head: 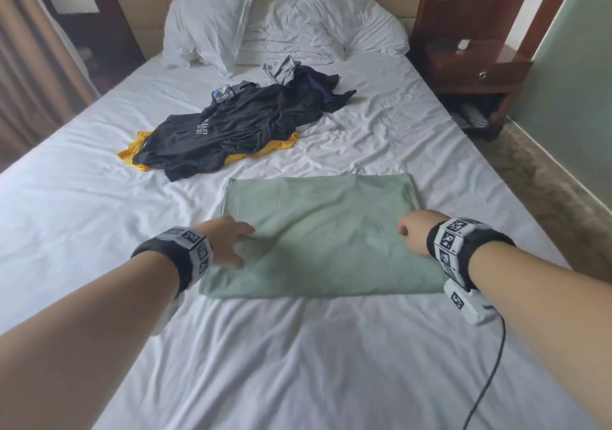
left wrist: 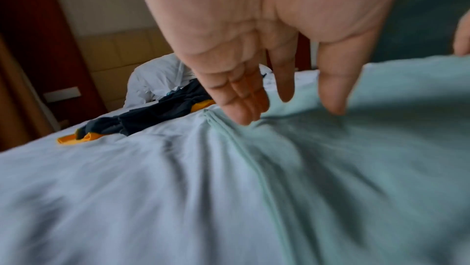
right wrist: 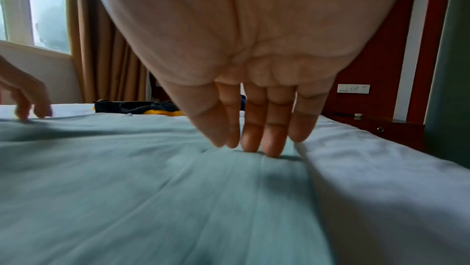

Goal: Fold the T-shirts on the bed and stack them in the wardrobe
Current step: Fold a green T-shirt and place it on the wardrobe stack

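A pale green T-shirt (head: 318, 234) lies folded into a flat rectangle in the middle of the white bed (head: 298, 363). My left hand (head: 238, 247) rests on its left edge with fingers extended; the left wrist view shows the left hand (left wrist: 284, 108) with its fingertips touching the green T-shirt (left wrist: 356, 168) just inside its hem. My right hand (head: 409, 234) is at the shirt's right edge. In the right wrist view, the right hand (right wrist: 254, 146) has straight fingers pressing down on the green T-shirt (right wrist: 152, 178). Neither hand grips the cloth.
Further up the bed lies a loose heap: a black T-shirt (head: 228, 131) over a yellow one (head: 139, 151), with grey and dark purple garments (head: 298, 75) behind. Pillows (head: 212, 15) sit at the headboard. A wooden nightstand (head: 473, 65) stands right, a curtain (head: 33, 65) left.
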Tool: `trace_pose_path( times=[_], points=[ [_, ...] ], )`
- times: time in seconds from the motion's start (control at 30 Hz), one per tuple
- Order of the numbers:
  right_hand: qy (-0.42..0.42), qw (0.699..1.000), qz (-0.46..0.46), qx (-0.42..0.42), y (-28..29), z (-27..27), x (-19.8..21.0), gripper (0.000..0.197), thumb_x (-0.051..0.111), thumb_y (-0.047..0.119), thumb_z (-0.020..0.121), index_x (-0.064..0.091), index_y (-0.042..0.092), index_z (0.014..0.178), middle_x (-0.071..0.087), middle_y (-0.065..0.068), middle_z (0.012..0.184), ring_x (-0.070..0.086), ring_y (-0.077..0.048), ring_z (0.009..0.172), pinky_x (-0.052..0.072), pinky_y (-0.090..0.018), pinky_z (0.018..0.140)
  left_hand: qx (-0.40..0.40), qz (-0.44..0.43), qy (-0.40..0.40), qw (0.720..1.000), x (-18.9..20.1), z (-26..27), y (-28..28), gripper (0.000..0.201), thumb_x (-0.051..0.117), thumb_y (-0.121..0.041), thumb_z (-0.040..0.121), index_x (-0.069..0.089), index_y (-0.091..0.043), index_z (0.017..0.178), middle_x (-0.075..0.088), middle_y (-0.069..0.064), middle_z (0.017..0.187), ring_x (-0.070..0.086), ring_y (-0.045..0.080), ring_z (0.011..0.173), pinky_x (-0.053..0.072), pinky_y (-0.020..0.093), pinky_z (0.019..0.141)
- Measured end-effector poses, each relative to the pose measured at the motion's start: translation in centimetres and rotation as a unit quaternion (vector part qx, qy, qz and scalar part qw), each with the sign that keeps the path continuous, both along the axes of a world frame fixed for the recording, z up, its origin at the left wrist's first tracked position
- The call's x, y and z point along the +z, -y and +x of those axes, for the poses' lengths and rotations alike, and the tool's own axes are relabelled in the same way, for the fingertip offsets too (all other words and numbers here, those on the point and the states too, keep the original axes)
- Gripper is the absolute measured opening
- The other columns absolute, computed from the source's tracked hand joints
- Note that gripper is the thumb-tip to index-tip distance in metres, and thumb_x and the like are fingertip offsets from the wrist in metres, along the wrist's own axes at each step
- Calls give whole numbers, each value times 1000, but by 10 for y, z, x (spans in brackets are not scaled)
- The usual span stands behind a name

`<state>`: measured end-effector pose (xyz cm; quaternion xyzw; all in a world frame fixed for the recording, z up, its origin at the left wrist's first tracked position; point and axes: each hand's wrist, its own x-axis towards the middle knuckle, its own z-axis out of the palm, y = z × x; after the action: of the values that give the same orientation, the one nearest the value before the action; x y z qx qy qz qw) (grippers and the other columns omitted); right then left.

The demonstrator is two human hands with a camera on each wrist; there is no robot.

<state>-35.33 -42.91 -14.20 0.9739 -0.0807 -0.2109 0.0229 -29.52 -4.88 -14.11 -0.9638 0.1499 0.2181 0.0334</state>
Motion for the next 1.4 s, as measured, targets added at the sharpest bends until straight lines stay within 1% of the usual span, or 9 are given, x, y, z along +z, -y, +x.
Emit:
trace_pose_path(
  times=[0.13, 0.23, 0.33, 0.53, 0.73, 0.87, 1.03, 1.2, 1.4],
  points=[
    [-26, 999, -18, 11, -3, -34, -33, 70, 58, 22, 73, 45, 17, 142, 39, -7, 150, 47, -30, 137, 42, -37, 111, -40, 136, -64, 988, -21, -22, -2, 132, 88, -44, 68, -4, -31, 163, 15, 1, 167, 28, 31, 151, 37, 46, 116],
    [-9, 1000, -12, 7, -2, -47, -58, 98, 66, 22, 72, 17, 12, 156, 16, -3, 163, 21, -24, 151, 25, -33, 122, -32, 153, -56, 986, -40, -32, -2, 134, 83, -43, 71, -16, -29, 161, -3, 1, 171, 11, 26, 157, 26, 47, 123],
    [5, 999, -25, 24, -2, -49, -69, 98, 59, 21, 81, 3, 10, 160, 5, -8, 167, 11, -27, 154, 14, -31, 125, -28, 133, -29, 990, -53, -32, 1, 117, 75, -36, 83, -10, -26, 163, 4, 3, 170, 15, 26, 156, 25, 41, 124],
    [28, 998, -16, 49, 0, -37, -75, 72, 51, 17, 87, 25, 8, 153, 30, -9, 157, 31, -28, 146, 25, -33, 121, 4, 119, -9, 993, -58, -18, 11, 78, 47, -28, 97, 6, -33, 163, 19, 0, 169, 36, 30, 149, 34, 41, 119],
    [48, 999, -23, 8, -5, -28, -74, 51, 41, 25, 99, 38, 18, 149, 37, 0, 156, 35, -27, 142, 32, -35, 114, -11, 133, 9, 991, -64, -13, 14, 96, 55, -59, 84, 9, -28, 163, 40, 4, 158, 50, 33, 136, 43, 43, 110],
    [56, 998, -39, -17, -10, -25, -69, 41, 38, 22, 97, 48, 25, 137, 46, 3, 143, 38, -24, 138, 41, -40, 102, -31, 155, 18, 987, -62, -6, 22, 87, 59, -37, 89, 14, -21, 162, 60, 8, 134, 62, 32, 120, 53, 40, 97],
    [68, 997, -43, -17, -9, -20, -63, 37, 35, 18, 98, 54, 25, 129, 53, 2, 134, 41, -24, 134, 43, -42, 103, -13, 167, 29, 985, -54, -5, 27, 55, 31, -27, 106, 24, -24, 160, 55, 9, 144, 58, 31, 128, 47, 39, 98],
    [80, 996, -44, -7, -5, -18, -27, 34, 39, 18, 94, 63, 24, 118, 64, -3, 124, 56, -27, 119, 46, -37, 93, 42, 57, 76, 995, -29, -8, 5, 44, 36, -36, 100, 47, -48, 141, 63, -4, 135, 63, 24, 119, 50, 32, 95],
    [67, 996, 11, -55, 13, -31, 30, 33, 41, 35, 92, 65, 18, 108, 67, -11, 114, 64, -31, 97, 53, -37, 83, 72, -44, 122, 989, 32, -33, -10, 12, 47, -32, 97, 51, -36, 107, 62, -5, 85, 63, 19, 74, 52, 31, 63]
  ],
)
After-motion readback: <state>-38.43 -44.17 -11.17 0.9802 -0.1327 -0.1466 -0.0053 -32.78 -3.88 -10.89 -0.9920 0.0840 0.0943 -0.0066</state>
